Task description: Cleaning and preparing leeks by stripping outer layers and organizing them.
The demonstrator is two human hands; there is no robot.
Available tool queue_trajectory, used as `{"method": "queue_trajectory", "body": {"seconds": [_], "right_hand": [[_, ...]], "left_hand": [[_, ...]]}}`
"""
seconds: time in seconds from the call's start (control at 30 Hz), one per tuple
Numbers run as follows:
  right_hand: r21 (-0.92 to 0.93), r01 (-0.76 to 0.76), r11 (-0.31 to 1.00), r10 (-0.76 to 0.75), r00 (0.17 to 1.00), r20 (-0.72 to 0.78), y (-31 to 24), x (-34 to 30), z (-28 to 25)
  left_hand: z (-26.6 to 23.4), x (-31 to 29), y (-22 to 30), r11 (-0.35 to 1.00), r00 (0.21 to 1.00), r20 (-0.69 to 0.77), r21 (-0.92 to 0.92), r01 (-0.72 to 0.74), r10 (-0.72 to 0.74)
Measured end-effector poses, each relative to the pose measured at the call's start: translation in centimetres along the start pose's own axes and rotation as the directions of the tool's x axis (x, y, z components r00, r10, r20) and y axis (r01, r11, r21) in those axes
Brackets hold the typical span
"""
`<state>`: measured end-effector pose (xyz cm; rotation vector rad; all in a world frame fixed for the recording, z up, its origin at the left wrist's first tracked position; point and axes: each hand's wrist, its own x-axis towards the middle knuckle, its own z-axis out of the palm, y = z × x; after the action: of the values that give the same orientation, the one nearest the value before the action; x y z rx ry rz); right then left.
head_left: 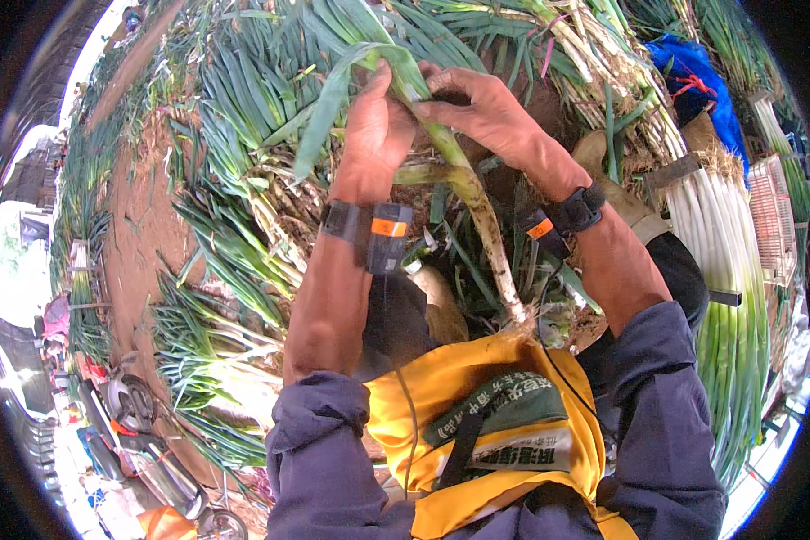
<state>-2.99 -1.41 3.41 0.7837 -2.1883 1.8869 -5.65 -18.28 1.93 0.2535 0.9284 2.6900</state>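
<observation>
A long green onion [484,220] hangs at a slant in front of me. Its roots reach down to my yellow apron [391,387], and its green leaves point up and away. My left hand [375,130] is closed at the leaf base, with one bent leaf [324,121] drooping on its left side. On the other side, my right hand [481,112] pinches the same onion where leaves and stalk meet. The fingertips of both hands are partly hidden behind the leaves and knuckles. Dark bands with small boxes sit on both wrists.
Heaps of untrimmed green onions [252,99] lie ahead and to my left on brown soil [139,243]. To my right stands a bundle of clean white-stalked onions [720,234], beside a pink crate [771,220] and blue cloth [724,112]. A scooter-like vehicle [166,468] is at the lower left.
</observation>
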Motion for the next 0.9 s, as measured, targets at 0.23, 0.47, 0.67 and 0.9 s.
{"method": "queue_trajectory", "body": {"seconds": [0.23,0.47,0.67,0.9], "right_hand": [[-0.173,0.005,0.985,0.009,0.997,0.079,1.0,0.4,-1.1],[-0.124,-0.109,0.986,0.129,0.977,0.169,-3.0,-1.1,-0.9],[-0.251,-0.033,0.967,0.015,0.997,-0.072,-0.5,-1.7,-0.7],[0.253,-0.484,0.838,0.489,0.871,0.048,-0.4,-7.8,-0.3]], "left_hand": [[0.6,0.3,-0.9,0.993,0.989,-0.085,0.017,-0.116,0.117],[1.9,0.2,-1.0,0.978,0.969,-0.148,0.105,-0.183,0.197],[1.5,0.9,-0.5,0.985,0.977,-0.135,0.059,-0.162,0.168],[-1.6,0.1,2.6,0.930,0.883,-0.301,0.190,-0.313,0.359]]}}
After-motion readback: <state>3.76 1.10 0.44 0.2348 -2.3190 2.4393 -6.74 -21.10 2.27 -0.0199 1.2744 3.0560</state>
